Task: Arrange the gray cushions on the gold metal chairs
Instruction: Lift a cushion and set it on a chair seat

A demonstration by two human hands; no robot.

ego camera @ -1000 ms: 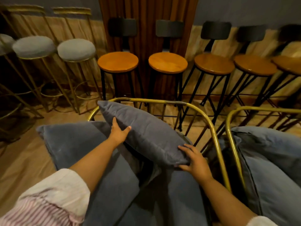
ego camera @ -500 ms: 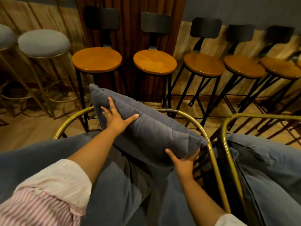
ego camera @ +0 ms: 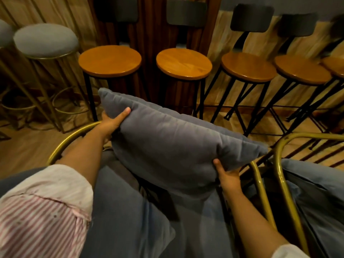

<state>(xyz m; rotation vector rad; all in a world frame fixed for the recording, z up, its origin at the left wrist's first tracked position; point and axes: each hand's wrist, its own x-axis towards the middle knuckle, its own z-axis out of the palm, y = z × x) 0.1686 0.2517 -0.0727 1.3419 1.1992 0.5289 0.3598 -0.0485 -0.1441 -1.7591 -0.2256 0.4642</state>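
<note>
A gray cushion [ego camera: 167, 146] is held up at a slant over the back of the gold metal chair [ego camera: 74, 138] in front of me. My left hand [ego camera: 111, 121] grips its upper left edge, thumb on top. At the lower right corner my right hand [ego camera: 228, 176] grips it from underneath. A larger gray seat cushion [ego camera: 126, 211] lies in this chair below the held one. A second gold chair [ego camera: 283, 175] stands close on the right with its own gray cushion [ego camera: 316, 198].
Several black-legged bar stools with round wooden seats [ego camera: 109, 61] line the far wall. At the left stand gold-framed stools with gray padded seats [ego camera: 45, 40]. Wooden floor [ego camera: 24, 148] shows to the left of the chair.
The cushion has been lifted higher and tipped up. My left hand shifted from lying flat on its face to gripping its upper left edge; my right hand moved under the lower right corner.
</note>
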